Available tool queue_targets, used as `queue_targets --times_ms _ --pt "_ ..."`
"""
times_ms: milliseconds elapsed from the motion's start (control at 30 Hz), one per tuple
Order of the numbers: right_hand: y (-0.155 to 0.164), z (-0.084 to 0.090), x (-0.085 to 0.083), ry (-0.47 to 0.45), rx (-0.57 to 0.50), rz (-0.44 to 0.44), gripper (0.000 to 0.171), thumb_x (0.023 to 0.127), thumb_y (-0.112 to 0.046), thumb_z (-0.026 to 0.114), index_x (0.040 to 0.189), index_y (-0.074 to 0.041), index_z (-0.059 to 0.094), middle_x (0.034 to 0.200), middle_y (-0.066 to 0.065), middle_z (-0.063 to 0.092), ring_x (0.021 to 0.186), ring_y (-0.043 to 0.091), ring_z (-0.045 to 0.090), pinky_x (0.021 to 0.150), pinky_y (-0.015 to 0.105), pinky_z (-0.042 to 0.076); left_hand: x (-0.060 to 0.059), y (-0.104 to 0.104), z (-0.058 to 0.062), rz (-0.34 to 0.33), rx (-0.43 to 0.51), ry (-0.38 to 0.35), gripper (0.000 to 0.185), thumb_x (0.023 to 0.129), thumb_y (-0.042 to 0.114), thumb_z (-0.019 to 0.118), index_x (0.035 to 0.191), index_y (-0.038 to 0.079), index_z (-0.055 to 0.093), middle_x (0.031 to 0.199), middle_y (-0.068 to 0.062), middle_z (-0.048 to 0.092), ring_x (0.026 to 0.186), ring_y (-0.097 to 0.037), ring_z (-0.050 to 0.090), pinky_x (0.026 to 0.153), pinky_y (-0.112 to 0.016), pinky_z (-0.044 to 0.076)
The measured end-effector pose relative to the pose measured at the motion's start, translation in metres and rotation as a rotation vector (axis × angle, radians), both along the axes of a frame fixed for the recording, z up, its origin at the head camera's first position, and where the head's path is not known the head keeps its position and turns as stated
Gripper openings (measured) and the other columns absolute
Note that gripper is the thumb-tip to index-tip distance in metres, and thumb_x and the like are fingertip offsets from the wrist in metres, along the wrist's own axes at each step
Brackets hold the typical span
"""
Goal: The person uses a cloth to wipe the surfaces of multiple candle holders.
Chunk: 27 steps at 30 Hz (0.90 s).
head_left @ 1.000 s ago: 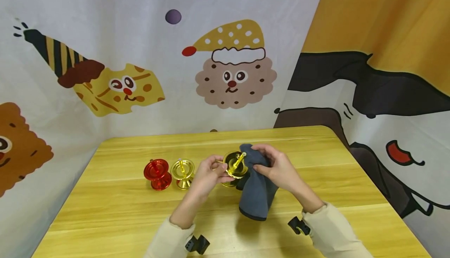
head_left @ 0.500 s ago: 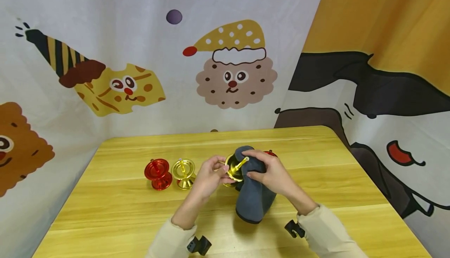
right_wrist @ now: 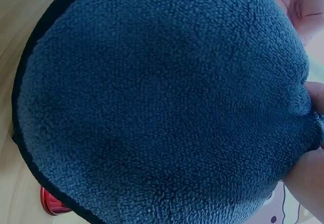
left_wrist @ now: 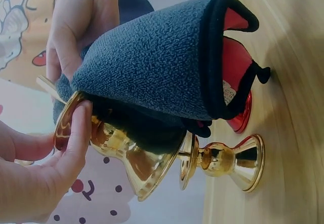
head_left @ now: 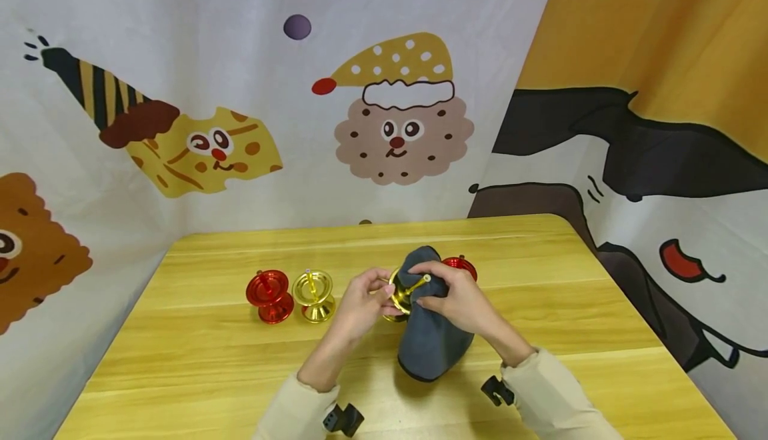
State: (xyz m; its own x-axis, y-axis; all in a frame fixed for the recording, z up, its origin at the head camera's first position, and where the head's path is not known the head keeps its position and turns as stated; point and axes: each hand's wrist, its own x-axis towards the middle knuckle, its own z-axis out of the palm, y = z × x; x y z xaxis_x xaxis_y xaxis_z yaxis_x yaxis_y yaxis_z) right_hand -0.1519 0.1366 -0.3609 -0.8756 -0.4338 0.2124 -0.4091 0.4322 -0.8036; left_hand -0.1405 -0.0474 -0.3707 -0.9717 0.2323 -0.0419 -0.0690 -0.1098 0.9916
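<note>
In the head view, a gold candlestick (head_left: 399, 291) is held tilted above the table (head_left: 180, 360), near its middle. It is gripped by the left hand (head_left: 360, 303), whose fingers are curled round the cup rim from the 9 o'clock side. A grey cloth (head_left: 429, 343) is pinched by the right hand (head_left: 453, 297) and pressed against the cup from 3 o'clock, with the thin gold pin (head_left: 416, 285) poking out between the fingers. The cloth hangs down toward 6 o'clock, its lower edge close to the table. At 9 o'clock from the hands, a red stand (head_left: 267, 295) and a gold stand (head_left: 313, 293) are seen upright, just beside each other. Another red piece (head_left: 461, 265) is partly hidden behind the right hand at 1 o'clock.

In the left wrist view, the held candlestick (left_wrist: 119, 148) is seen with its flared base pointing toward 5 o'clock. Its rim is gripped by the left thumb (left_wrist: 76, 138), and the cloth (left_wrist: 152, 77) is draped over its upper side. The right hand (left_wrist: 81, 21) is seen at 11 o'clock, clasped on the cloth. A second gold stand (left_wrist: 223, 161) stands on the table, with a red one (left_wrist: 238, 107) partly covered by the cloth.

In the right wrist view, the frame is nearly filled by the cloth (right_wrist: 162, 102), bunched by fingers (right_wrist: 309, 178) at 4 o'clock. A bit of red (right_wrist: 50, 204) is visible at 7 o'clock.
</note>
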Motion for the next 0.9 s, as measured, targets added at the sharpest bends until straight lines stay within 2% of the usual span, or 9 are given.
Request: queue_targets --times_ms 467,600,733,900 --pt "-0.0026 -0.0060 -0.0016 0.046 -0.082 -0.041 0.034 0.072 0.006 0.073 0.103 -0.006 0.065 0.104 0.013 0.062 0.090 0.024 0.061 0.074 0.028 0.053 -0.0006 -0.0006 -0.0004 -0.005 -0.011 0.010 0.019 0.092 -0.004 0.047 0.109 -0.013 0.051 0.093 -0.020 0.055 0.069 -0.019 0.061 0.068 -0.034 0.057" --pt "-0.0010 -0.0068 -0.0029 0.014 -0.149 -0.035 0.034 0.072 0.006 0.073 0.103 -0.004 0.065 0.105 0.014 0.062 0.088 0.022 0.062 0.072 0.028 0.054 -0.0018 -0.0030 -0.0013 -0.004 -0.018 -0.002 0.021 0.092 -0.002 0.050 0.111 -0.012 0.052 0.093 -0.020 0.056 0.067 -0.017 0.061 0.069 -0.036 0.056" --pt "0.0012 -0.0044 -0.0041 -0.022 -0.209 0.007 0.034 0.073 0.006 0.071 0.106 -0.001 0.063 0.104 0.017 0.061 0.081 0.019 0.064 0.067 0.029 0.055 -0.0027 -0.0059 -0.0022 -0.004 -0.013 -0.039 0.024 0.092 -0.001 0.050 0.113 -0.011 0.051 0.092 -0.020 0.057 0.064 -0.017 0.061 0.068 -0.037 0.056" --pt "0.0058 0.0026 -0.0044 -0.074 -0.249 0.017 0.033 0.076 0.003 0.070 0.108 0.000 0.062 0.106 0.017 0.060 0.084 0.017 0.063 0.070 0.030 0.055 -0.0037 -0.0092 -0.0035 -0.012 -0.007 -0.065 0.026 0.092 -0.001 0.051 0.115 -0.012 0.049 0.091 -0.019 0.057 0.063 -0.018 0.063 0.068 -0.037 0.057"
